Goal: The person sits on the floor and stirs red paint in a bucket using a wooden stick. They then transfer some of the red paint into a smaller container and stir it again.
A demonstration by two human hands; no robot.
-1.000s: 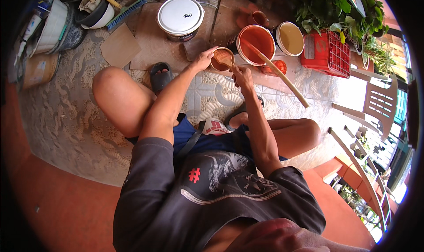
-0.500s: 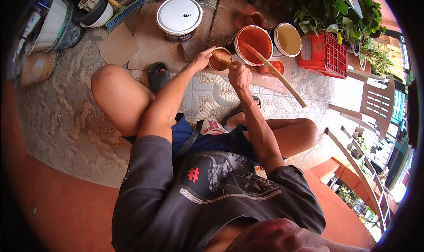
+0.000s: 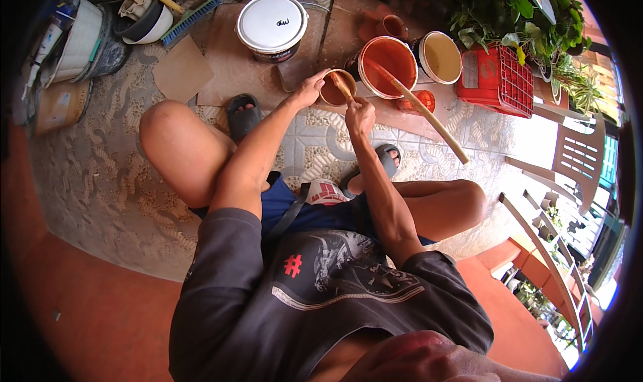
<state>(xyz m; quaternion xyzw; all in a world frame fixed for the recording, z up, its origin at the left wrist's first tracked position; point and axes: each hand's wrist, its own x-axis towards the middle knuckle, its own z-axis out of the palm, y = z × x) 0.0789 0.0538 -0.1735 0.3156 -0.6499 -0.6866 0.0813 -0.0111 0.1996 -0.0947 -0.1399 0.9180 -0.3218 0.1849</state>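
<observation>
My left hand (image 3: 311,91) is closed on the near-left rim of a small round can (image 3: 328,100) with reddish-brown paint inside, tilted a little. In my right hand (image 3: 360,117) is the handle of a paintbrush (image 3: 341,86), its paint-covered head within the can's mouth; I cannot tell how deep it dips. Just right of the can stands a bucket (image 3: 379,41) coated inside with orange-red paint. A long wooden stick (image 3: 439,127) leans out of that bucket toward the lower right.
Beyond my left hand stands a lidded white bucket (image 3: 271,21). Farther right are an open bucket with pale yellowish contents (image 3: 441,57), a red crate (image 3: 494,80) and leafy plants. A small red container (image 3: 422,102) sits below the stick. Far left hold stacked buckets and a blue brush (image 3: 191,21).
My right hand has shifted slightly left and down, and the paintbrush now slants more steeply across the can. My left hand keeps its hold on the rim.
</observation>
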